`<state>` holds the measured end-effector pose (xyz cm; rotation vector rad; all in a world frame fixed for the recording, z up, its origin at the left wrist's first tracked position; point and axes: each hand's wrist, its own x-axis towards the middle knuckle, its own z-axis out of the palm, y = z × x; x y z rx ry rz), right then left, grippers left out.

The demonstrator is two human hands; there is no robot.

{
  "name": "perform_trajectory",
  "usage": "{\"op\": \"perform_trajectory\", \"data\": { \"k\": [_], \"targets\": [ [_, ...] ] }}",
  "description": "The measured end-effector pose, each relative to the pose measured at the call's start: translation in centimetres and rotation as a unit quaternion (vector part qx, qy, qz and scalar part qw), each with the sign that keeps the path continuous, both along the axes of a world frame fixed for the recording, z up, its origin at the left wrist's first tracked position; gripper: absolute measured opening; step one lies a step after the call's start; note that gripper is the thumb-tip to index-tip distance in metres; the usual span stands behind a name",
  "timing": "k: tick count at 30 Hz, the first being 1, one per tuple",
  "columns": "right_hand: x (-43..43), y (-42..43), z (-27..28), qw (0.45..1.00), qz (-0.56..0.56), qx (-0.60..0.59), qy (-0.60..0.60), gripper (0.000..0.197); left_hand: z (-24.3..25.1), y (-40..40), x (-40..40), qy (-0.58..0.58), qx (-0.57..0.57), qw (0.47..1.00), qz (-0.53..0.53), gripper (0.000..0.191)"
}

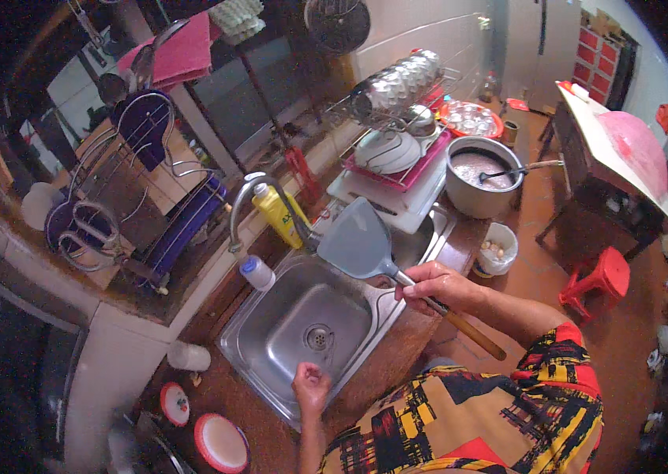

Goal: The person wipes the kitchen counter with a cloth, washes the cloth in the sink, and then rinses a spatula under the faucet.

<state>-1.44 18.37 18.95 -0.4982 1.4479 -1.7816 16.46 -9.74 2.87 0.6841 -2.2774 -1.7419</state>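
My right hand (437, 284) grips the metal shaft of a spatula (356, 240). Its broad grey blade is raised over the right side of the sink, and the wooden handle slants down past my wrist. Over the near left edge of the stainless steel sink (286, 308) is my left hand (311, 382), its fingers curled; whether anything small lies inside them cannot be made out. A drain strainer (318, 338) sits in the basin floor. The curved faucet (239, 207) arches at the back of the sink.
A yellow detergent bottle (278, 213) and a white bottle with a blue cap (257, 272) stand behind the sink. Right of it are a white cutting board (411, 210), a dish rack (390, 157) and a large pot (482, 189). A red stool (600, 281) stands on the floor.
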Motion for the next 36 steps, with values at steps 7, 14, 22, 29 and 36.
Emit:
{"op": "perform_trajectory", "data": {
  "k": [7, 14, 22, 29, 36],
  "targets": [
    [-3.2, 0.9, -1.6, 0.985, 0.129, -0.057, -0.098, 0.025, -0.2, 5.6, -2.1, -0.041, -0.163, 0.985, -0.043, 0.022],
    [-12.0, 1.4, -4.3, 0.991, 0.12, -0.054, -0.01, 0.032, -4.4, 11.9, -8.6, 0.017, -0.39, 0.898, -0.204, 0.018],
    [-17.9, 1.0, -4.5, 0.957, 0.184, -0.014, -0.224, 0.028, -3.4, 13.3, -13.7, 0.071, -0.495, 0.832, -0.241, 0.02],
    [-13.0, -3.8, -4.1, 0.98, 0.152, 0.088, 0.099, 0.029, 8.1, 7.8, -14.2, 0.105, -0.074, 0.992, 0.015, 0.03],
    [-8.3, -4.9, -2.9, 0.973, 0.191, 0.05, 0.122, 0.029, 17.7, 5.5, -15.1, 0.28, 0.073, 0.953, 0.092, 0.072]
  ]
}}
